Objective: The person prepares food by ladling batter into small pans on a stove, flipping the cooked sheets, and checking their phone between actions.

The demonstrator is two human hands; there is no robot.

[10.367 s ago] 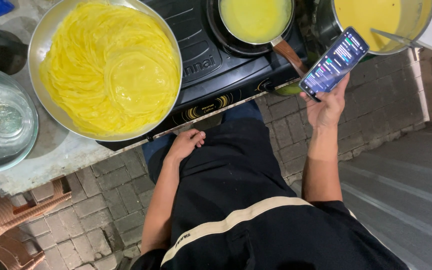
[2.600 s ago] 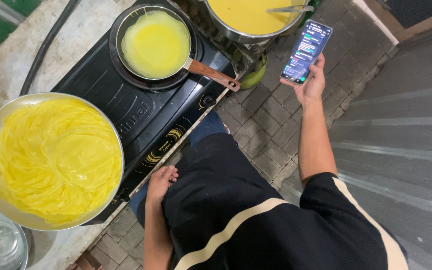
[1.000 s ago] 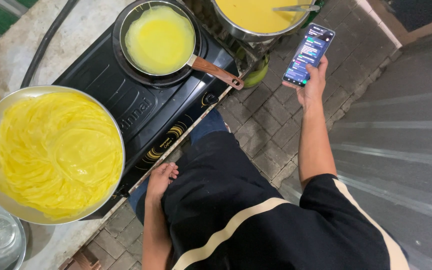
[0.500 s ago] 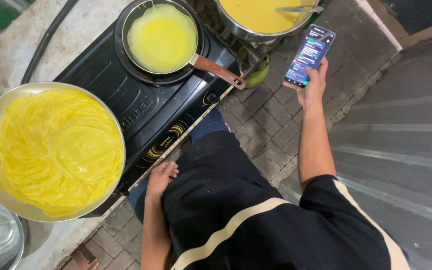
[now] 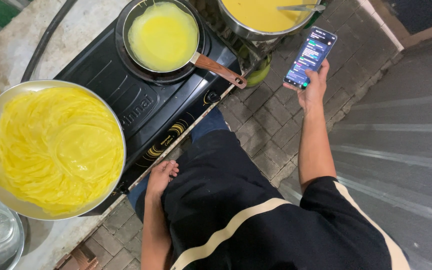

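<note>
A black two-burner gas stove (image 5: 126,95) sits on a pale concrete counter (image 5: 76,30) above a grey brick-paved floor (image 5: 271,125). On the stove's far burner a small frying pan (image 5: 163,37) holds a thin yellow crepe; at its near end a wide metal tray (image 5: 51,150) is heaped with folded yellow crepes. Right of the stove, the right hand (image 5: 312,90) is curled around a lit smartphone (image 5: 310,56). The left hand (image 5: 160,177) rests loosely open on the thigh, just beside the stove's front edge, holding nothing.
</note>
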